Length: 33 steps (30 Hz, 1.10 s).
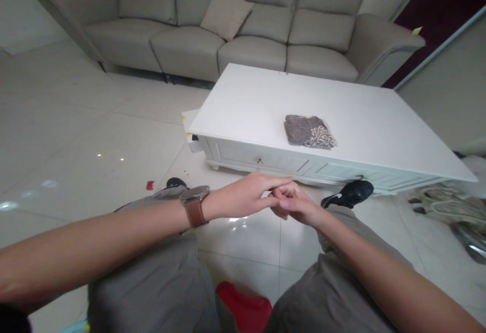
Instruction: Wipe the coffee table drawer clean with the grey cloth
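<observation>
Over the floor between my knees, my two hands touch each other. My left hand (252, 193) comes in from the left with its fingers stretched out flat over the fingers of the right; a watch with a brown strap (196, 206) is on that wrist. My right hand (298, 204) has its fingers curled together against the left thumb and fingers. No object shows in either hand, though the overlap partly hides the fingers. Beyond them, a folded grey-brown knit cloth (308, 131) with a cream pattern lies near the front edge of the white coffee table (357, 115).
A grey sofa (182, 44) with a beige cushion (227, 13) stands behind the table. A white box (193, 143) sits by the table's left end. Below me is something red (246, 310). A red scrap (150, 185) lies on the tiles; fabric (440, 201) is at right.
</observation>
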### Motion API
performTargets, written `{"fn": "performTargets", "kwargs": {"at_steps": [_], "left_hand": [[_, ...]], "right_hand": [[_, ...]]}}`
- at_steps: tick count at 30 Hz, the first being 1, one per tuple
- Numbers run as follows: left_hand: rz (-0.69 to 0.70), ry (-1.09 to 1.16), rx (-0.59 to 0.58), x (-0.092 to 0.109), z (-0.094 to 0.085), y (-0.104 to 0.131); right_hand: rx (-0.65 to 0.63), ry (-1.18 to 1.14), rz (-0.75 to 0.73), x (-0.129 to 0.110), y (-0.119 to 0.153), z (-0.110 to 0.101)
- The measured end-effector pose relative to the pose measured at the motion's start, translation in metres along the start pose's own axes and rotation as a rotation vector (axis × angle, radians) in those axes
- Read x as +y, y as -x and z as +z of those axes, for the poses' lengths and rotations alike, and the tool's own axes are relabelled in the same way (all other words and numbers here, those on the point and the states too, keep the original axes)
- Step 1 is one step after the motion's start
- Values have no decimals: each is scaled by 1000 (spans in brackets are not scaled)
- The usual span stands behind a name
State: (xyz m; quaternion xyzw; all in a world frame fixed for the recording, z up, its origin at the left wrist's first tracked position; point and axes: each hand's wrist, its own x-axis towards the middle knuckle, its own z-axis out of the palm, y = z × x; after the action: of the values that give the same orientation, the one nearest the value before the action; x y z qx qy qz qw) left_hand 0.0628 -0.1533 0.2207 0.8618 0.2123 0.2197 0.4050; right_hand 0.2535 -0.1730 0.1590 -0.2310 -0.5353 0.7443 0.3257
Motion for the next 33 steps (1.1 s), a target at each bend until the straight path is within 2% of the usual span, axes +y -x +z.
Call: {"fn": "performTargets", "kwargs": {"at_steps": [7, 14, 18, 21, 23, 25, 27, 28, 30, 33], "left_hand": [[55, -71, 121, -22, 18, 5], [121, -85, 150, -26, 29, 14], [90, -44, 146, -28, 28, 13], [71, 29, 78, -26, 19, 6], [46, 95, 15, -24, 14, 4], [7, 169, -45, -22, 14, 4], [-30, 238, -89, -21, 19, 7], [-48, 265, -95, -22, 23, 9], [-81, 298, -72, -23, 31, 13], [-92, 296, -5, -25, 38, 17]], "right_hand": [[0, -50, -9, 6, 8, 11], [-3, -27, 45, 4, 13, 27], [5, -39, 25, 9, 13, 21], [4, -56, -23, 6, 10, 8], [-49, -29, 0, 2, 8, 2], [-207, 26, 81, 0, 6, -1], [-395, 57, 171, 3, 5, -1], [-450, 57, 199, 7, 4, 0], [-449, 29, 214, 17, 3, 3], [-352, 20, 195, 32, 3, 5]]}}
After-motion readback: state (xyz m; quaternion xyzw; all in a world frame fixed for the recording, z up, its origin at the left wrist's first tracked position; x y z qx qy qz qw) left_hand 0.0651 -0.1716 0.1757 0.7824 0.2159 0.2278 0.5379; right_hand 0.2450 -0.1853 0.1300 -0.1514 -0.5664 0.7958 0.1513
